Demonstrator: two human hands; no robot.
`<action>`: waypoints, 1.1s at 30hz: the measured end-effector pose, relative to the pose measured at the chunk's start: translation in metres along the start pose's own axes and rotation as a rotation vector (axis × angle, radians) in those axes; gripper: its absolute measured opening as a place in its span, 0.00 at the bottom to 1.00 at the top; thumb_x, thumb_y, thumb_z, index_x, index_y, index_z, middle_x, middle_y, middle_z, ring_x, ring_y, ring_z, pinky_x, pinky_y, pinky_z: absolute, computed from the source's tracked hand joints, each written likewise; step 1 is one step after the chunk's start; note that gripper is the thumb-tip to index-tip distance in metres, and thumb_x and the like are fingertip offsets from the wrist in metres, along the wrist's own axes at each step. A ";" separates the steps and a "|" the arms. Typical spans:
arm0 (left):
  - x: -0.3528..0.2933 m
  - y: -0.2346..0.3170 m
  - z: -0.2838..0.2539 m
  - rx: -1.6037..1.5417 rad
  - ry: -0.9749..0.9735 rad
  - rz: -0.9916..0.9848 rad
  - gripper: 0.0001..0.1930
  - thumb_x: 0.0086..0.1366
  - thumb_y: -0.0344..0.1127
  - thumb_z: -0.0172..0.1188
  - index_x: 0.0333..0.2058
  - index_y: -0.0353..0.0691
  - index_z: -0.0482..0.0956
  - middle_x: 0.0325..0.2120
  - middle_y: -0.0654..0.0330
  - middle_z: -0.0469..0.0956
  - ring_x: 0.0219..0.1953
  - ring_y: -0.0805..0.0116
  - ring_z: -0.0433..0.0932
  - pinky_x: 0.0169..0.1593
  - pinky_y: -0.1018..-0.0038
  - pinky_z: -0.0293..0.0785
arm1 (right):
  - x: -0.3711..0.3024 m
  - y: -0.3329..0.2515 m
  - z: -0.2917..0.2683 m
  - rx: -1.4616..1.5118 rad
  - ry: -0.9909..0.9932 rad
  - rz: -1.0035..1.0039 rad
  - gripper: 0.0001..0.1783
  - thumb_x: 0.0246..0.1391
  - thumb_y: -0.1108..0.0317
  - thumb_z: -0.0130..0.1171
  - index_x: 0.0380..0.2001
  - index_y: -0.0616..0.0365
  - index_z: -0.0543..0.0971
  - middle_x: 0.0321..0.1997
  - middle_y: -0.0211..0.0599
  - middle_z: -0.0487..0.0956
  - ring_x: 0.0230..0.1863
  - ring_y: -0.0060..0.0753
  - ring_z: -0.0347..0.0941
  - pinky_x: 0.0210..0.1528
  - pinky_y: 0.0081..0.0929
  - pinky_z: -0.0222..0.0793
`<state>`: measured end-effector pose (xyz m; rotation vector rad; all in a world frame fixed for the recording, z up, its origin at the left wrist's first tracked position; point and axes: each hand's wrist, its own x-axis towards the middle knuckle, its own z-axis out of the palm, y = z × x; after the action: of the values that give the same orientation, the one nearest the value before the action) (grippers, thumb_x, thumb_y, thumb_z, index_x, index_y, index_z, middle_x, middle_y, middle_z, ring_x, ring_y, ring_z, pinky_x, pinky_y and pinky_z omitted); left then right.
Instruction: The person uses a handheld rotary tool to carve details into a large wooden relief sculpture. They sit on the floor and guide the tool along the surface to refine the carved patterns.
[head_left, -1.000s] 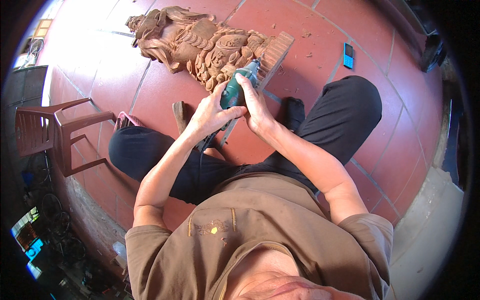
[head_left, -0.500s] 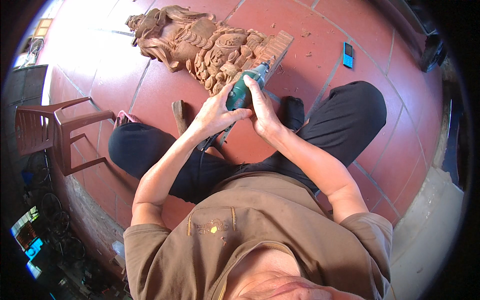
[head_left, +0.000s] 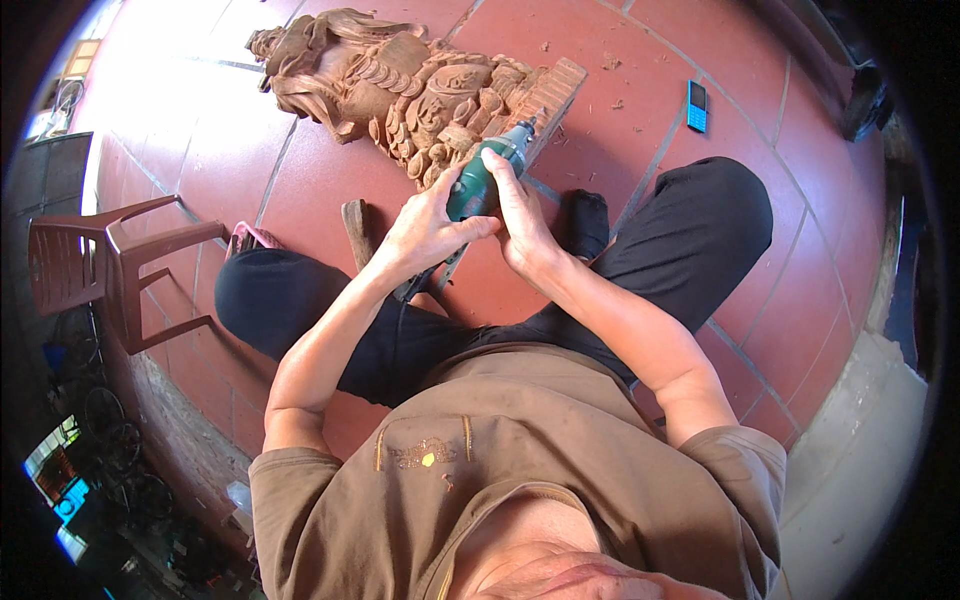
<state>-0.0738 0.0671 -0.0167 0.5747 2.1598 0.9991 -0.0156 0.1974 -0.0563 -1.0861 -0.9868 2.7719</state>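
Observation:
Between my two hands is a green rotary tool [head_left: 474, 192] with a grey nose that points up and to the right. My left hand [head_left: 430, 232] closes round its body from the left. My right hand [head_left: 522, 215] grips it from the right, thumb along the top. Just beyond the tool, a carved wooden statue [head_left: 430, 95] lies on its side on the floor, its base to the right. The nose of the tool overlaps the base in view; whether its tip touches the wood I cannot tell. A dark cord hangs below my left hand.
A blue phone [head_left: 697, 107] lies on the red tiled floor [head_left: 640, 60] at the right, and wood shavings [head_left: 612, 63] are scattered by the base. A wooden block [head_left: 357, 232] lies near my left knee. At the left stands a brown plastic chair [head_left: 120, 250].
Both hands and the tool have shifted very slightly left, still in the same hold. The statue appears slightly higher and further left in view.

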 end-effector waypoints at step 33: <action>0.001 0.002 0.000 -0.017 0.005 0.009 0.44 0.51 0.51 0.70 0.62 0.36 0.62 0.42 0.48 0.79 0.44 0.61 0.79 0.48 0.68 0.74 | 0.007 0.003 -0.003 -0.018 0.015 0.015 0.29 0.52 0.48 0.63 0.49 0.58 0.72 0.42 0.31 0.74 0.40 0.25 0.72 0.43 0.27 0.71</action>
<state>-0.0742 0.0692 -0.0152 0.5745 2.1529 1.0236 -0.0181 0.1979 -0.0637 -1.1200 -1.0082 2.7675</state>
